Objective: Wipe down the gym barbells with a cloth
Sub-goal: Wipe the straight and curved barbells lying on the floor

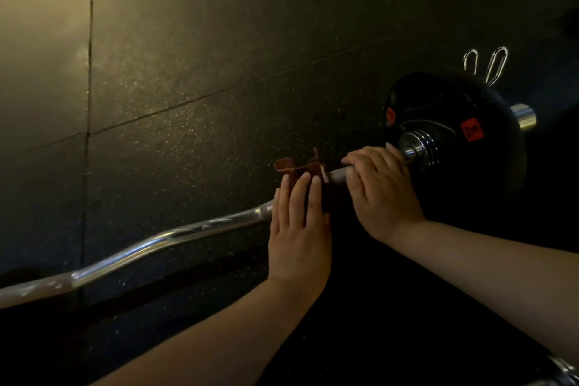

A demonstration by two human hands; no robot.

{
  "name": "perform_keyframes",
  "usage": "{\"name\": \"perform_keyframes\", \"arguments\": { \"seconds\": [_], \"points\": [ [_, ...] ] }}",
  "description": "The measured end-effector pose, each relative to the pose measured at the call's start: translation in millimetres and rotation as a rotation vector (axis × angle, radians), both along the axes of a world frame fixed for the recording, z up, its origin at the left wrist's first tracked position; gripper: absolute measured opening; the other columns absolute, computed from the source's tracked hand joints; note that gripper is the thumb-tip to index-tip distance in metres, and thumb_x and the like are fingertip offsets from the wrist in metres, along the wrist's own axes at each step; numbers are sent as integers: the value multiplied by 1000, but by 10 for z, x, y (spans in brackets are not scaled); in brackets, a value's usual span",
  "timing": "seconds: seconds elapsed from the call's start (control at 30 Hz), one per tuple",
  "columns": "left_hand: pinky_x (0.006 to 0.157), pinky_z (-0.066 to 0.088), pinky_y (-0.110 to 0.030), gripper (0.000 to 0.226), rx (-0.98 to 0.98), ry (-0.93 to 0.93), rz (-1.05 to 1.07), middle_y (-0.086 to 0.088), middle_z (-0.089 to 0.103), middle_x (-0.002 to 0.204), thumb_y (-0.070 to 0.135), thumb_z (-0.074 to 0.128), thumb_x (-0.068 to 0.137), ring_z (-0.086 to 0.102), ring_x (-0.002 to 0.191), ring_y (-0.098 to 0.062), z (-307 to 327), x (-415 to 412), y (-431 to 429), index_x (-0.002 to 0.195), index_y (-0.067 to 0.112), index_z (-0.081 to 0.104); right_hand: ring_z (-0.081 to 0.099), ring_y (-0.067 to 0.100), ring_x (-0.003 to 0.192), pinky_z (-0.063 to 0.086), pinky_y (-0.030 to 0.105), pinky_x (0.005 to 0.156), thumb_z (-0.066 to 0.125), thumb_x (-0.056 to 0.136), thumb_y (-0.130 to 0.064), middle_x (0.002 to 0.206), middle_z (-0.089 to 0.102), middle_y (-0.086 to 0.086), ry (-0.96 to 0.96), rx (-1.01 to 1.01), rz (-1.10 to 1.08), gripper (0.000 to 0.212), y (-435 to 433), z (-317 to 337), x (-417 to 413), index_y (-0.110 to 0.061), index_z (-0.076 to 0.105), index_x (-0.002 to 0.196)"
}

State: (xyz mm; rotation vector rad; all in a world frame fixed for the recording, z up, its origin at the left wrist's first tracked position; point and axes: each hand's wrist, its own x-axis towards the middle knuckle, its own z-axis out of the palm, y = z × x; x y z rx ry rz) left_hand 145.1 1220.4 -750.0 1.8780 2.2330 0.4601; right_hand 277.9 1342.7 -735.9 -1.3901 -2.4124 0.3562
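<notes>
Cloth point(313, 171) is pressed on bar point(175, 233) by flat left hand point(299, 229); bar is clasped by right hand point(380, 191) nr plate point(463, 103). Stretch left of fingers prob. unwiped.

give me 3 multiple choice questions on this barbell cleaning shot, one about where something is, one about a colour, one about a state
1. Where does the right hand grip the barbell?
A) right beside the weight plate
B) at its far left end
C) on the sleeve beyond the plate

2. What colour is the cloth?
A) white
B) reddish brown
C) blue

3. How does the left hand lie?
A) curled in a fist
B) fingers straight, pressing the cloth on the barbell
C) hanging clear of the barbell

Answers:
1 A: the right hand wraps the shaft next to the plate.
2 B: the cloth shows reddish brown above the fingertips.
3 B: the left hand lies flat over the cloth.
</notes>
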Motion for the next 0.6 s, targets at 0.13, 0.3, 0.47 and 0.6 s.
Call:
{"name": "perform_keyframes", "arguments": {
  "seconds": [0.13,0.3,0.47,0.6],
  "points": [
    [119,31,-38,49,-133,-54,51,0,43,148,41,29,103,37,141,-20,324,33,502,146,22,42,54,21,121,17,42,124,23,105,-37,118,65,2,1,16,8,48,32,-21,-11,-16,64,119],
    [86,42,-33,21,-258,-273,51,9,49,106,40,35,107,53,106,-15,515,-112,810,108,31,53,54,23,121,18,45,124,20,104,-40,118,65,2,-8,1,1,53,48,-9,-24,-16,64,120],
    [125,7,-47,66,-7,-46,53,-2,20,162,47,32,100,8,154,-29,94,228,190,158,19,18,50,22,132,21,47,123,19,104,-39,134,61,5,-50,13,9,53,-3,13,14,-16,62,125],
    [128,5,-44,55,-25,-77,62,2,31,157,47,26,105,19,152,-20,117,84,291,154,25,27,36,21,147,14,47,126,15,104,-43,152,50,3,-197,10,71,59,131,75,-8,-18,58,136]
  ]
}}
